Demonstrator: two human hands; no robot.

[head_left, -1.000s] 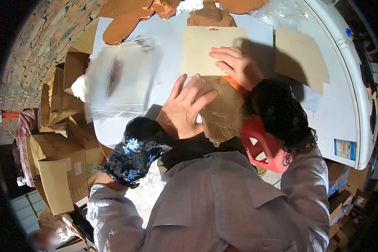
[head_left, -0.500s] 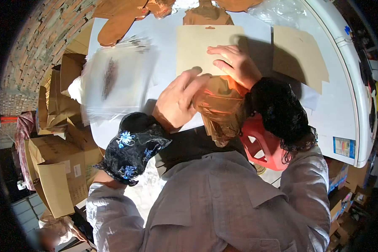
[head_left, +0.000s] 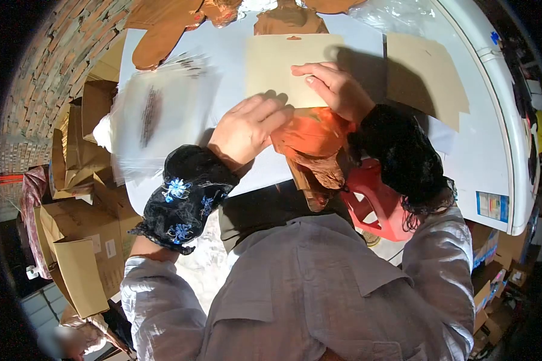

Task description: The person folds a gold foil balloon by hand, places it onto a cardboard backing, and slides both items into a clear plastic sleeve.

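A shiny orange-brown deflated foil balloon (head_left: 312, 139) lies crumpled at the table's near edge, its lower end hanging over. Just beyond it is a tan card (head_left: 271, 63) with a hanger slot at the top. My left hand (head_left: 247, 129) has its fingers bent and pressed together at the balloon's upper left edge, by the card's lower edge. Over the card's right part rests my right hand (head_left: 337, 90), index finger stretched out and thumb apart, its heel against the balloon's upper right. Where the left fingertips meet the foil is partly hidden.
Clear plastic bags (head_left: 159, 114) are stacked on the left of the white table (head_left: 253, 177). Another tan card (head_left: 427, 75) lies right. More brown foil pieces (head_left: 162, 36) are at the far edge. A red plastic stool (head_left: 376, 207) stands below; cardboard boxes (head_left: 84, 240) are left.
The foil between my hands has shifted and now shows a brighter orange face. My left hand has moved slightly left and its fingers are more bent. The right hand has barely moved.
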